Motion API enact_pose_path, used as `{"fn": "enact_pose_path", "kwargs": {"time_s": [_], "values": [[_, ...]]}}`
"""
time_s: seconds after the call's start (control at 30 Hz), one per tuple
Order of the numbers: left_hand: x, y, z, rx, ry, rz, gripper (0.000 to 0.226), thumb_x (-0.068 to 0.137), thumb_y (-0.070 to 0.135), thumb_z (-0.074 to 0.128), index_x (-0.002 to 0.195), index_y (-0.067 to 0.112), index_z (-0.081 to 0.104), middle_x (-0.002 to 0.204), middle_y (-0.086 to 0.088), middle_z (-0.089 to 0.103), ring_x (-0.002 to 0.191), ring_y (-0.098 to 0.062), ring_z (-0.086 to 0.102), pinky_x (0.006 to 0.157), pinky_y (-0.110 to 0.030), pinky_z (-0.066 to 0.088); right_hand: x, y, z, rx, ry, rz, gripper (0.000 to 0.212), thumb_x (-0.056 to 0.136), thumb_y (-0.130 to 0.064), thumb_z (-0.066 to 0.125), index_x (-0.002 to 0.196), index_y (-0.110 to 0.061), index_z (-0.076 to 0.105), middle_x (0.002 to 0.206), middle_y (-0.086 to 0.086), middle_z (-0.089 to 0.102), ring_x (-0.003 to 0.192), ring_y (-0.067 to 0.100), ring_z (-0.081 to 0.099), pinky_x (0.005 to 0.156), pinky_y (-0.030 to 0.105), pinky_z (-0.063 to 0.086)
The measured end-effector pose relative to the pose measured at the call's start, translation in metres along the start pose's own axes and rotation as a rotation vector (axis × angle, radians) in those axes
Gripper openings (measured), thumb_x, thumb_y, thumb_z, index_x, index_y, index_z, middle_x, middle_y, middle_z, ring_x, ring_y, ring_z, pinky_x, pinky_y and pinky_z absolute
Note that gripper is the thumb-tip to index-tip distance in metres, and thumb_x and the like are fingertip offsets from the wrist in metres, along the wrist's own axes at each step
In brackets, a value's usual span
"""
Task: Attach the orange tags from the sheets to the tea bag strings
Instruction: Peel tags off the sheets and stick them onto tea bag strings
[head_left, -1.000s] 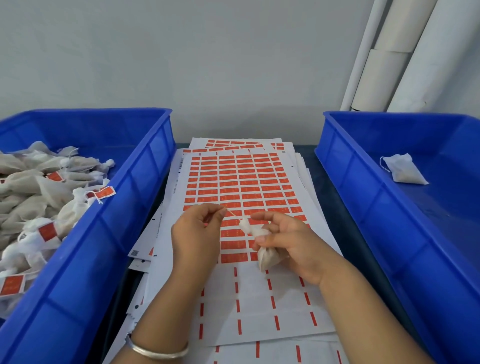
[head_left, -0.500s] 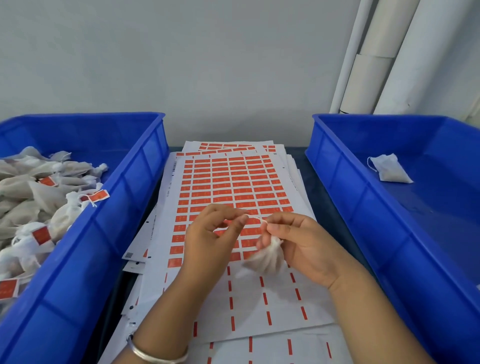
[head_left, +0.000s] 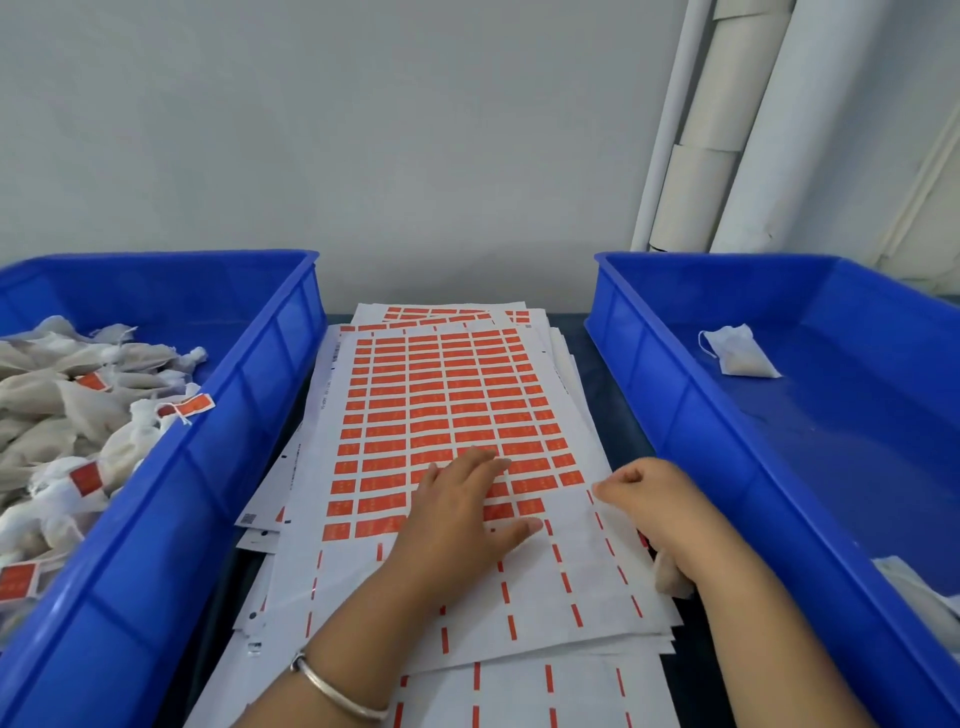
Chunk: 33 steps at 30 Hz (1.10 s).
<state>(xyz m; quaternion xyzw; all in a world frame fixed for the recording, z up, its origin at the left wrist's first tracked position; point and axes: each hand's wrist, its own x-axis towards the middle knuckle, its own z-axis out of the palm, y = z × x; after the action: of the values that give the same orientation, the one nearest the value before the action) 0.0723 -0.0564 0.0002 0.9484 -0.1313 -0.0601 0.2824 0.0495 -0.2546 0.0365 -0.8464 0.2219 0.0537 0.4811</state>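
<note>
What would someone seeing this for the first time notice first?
Probably the sheet of orange tags lying in the middle, with the left hand flat on its near rows. Either side stands a blue bin: the left bin heaped with tea bags, the right bin holding few.

Counts, bench view

Two blue bins: left bin (head_left: 218, 467), right bin (head_left: 675, 415). Right bin: two tea bags visible, one loose tea bag (head_left: 740, 353), one at the corner (head_left: 914, 587). Left bin: heap of tagged tea bags (head_left: 67, 415), too tangled to count. Two hands. One bracelet (head_left: 337, 691).
</note>
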Motion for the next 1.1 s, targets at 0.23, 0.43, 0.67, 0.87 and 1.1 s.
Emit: {"fn": "enact_pose_path", "kwargs": {"time_s": [0.23, 0.43, 0.67, 0.87, 1.1], "values": [[-0.004, 0.003, -0.001, 0.053, -0.021, 0.003, 0.076, 0.072, 0.074, 0.049, 0.139, 0.046, 0.024, 0.152, 0.023, 0.017, 0.143, -0.012, 0.012, 0.114, -0.045, 0.012, 0.004, 0.001, 0.000, 0.034, 0.045, -0.033, 0.018, 0.086, -0.029, 0.067, 0.071, -0.026, 0.058, 0.054, -0.016, 0.062, 0.047, 0.005, 0.062, 0.037, 0.014, 0.039], [-0.006, 0.006, 0.000, 0.035, -0.044, -0.003, 0.075, 0.071, 0.076, 0.050, 0.137, 0.047, 0.028, 0.148, 0.025, 0.023, 0.140, -0.009, 0.019, 0.113, -0.045, 0.019, 0.005, 0.001, -0.007, 0.173, -0.041, 0.011, 0.013, 0.080, -0.026, 0.074, 0.083, -0.023, 0.062, 0.074, -0.003, 0.071, 0.064, 0.017, 0.070, 0.054, 0.031, 0.055], [-0.013, 0.011, -0.005, -0.082, -0.096, -0.034, 0.084, 0.054, 0.085, 0.046, 0.130, 0.052, 0.035, 0.143, 0.027, 0.031, 0.134, -0.010, 0.033, 0.107, -0.048, 0.037, 0.000, 0.003, -0.015, 0.244, -0.403, -0.028, 0.028, 0.077, -0.023, 0.075, 0.103, -0.015, 0.066, 0.088, 0.001, 0.076, 0.079, 0.021, 0.073, 0.066, 0.034, 0.057], [-0.018, 0.017, -0.009, -0.079, -0.120, -0.010, 0.084, 0.054, 0.084, 0.046, 0.130, 0.051, 0.036, 0.143, 0.027, 0.032, 0.135, -0.009, 0.030, 0.110, -0.049, 0.031, -0.004, 0.003, -0.008, 0.217, -0.563, -0.047, 0.028, 0.084, -0.015, 0.069, 0.111, -0.013, 0.064, 0.100, 0.006, 0.074, 0.091, 0.026, 0.071, 0.086, 0.042, 0.056], [-0.018, 0.019, -0.008, -0.183, 0.016, 0.046, 0.068, 0.063, 0.067, 0.066, 0.126, 0.045, 0.048, 0.124, 0.032, 0.044, 0.107, 0.002, 0.049, 0.092, -0.022, 0.047, -0.005, 0.006, 0.000, 0.351, -0.508, -0.169, 0.026, 0.090, -0.004, 0.057, 0.112, -0.016, 0.065, 0.101, 0.004, 0.074, 0.090, 0.025, 0.071, 0.077, 0.038, 0.057]]}}
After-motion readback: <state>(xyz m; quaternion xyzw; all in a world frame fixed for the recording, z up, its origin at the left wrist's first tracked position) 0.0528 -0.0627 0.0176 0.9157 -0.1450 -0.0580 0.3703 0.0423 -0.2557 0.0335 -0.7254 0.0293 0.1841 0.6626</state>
